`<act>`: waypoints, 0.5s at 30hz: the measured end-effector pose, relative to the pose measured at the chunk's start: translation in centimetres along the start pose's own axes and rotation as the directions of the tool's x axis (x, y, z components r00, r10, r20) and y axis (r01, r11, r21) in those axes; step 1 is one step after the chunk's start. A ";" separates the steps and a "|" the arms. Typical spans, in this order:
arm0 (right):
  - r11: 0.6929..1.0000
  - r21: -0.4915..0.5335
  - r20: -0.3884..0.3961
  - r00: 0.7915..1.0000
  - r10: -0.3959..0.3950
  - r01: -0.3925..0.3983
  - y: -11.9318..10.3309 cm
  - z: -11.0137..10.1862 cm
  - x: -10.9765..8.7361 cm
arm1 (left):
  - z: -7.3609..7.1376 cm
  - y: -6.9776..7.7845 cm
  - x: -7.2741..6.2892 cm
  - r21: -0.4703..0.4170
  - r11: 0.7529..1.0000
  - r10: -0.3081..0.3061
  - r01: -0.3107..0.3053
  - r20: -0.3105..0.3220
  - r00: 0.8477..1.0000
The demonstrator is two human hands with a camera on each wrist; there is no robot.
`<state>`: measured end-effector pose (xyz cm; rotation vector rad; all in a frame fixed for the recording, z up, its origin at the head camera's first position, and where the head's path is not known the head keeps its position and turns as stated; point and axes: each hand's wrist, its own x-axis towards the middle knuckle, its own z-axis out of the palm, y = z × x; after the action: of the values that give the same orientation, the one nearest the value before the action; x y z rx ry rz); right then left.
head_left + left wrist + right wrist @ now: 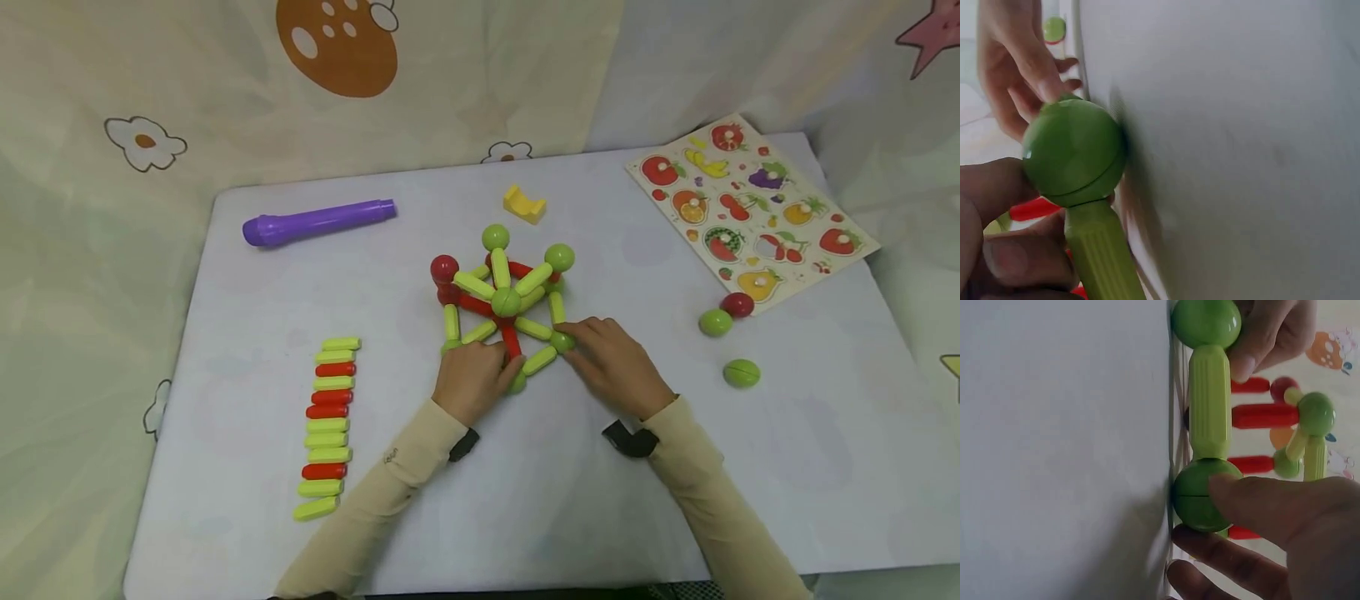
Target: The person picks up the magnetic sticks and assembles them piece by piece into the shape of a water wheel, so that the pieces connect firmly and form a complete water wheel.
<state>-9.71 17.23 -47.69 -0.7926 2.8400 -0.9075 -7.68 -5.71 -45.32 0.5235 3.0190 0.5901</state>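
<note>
The left cuff (448, 422) ends a long, close-fitting sleeve (375, 508) of pale beige cloth, lightly creased. Just up the arm from that cuff sits a small dark marking (391, 456), too small to read. Close to the cuff's right, a black piece (464, 445) juts out at the wrist. Well right of the cuff are a matching beige right sleeve (716, 500) and a second black piece (630, 440), angular in outline.

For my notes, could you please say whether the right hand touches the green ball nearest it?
Touching: in the right wrist view, the right hand rests its thumb on the green ball.
</note>
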 end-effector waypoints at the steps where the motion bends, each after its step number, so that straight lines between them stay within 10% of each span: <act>1: 1.000 0.008 0.007 1.000 -0.005 0.005 0.3 -0.2 0.2 | 0.0 0.2 -0.1 -0.013 1.000 -0.001 0.001 0.001 1.000; 8: 0.998 -0.060 -0.086 0.996 0.018 -0.023 1.3 -1.1 1.0 | -0.1 1.8 -0.9 -0.054 0.996 0.070 -0.067 0.052 0.996; 15: 0.992 -0.088 -0.208 0.972 -0.110 0.093 -1.1 -0.4 -0.2 | -1.4 0.5 -1.7 -0.066 0.998 0.002 0.000 0.032 0.999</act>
<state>-9.12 16.72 -46.78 -0.9089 3.0608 -0.9534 -6.01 -6.33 -43.88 0.5261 2.9574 0.6725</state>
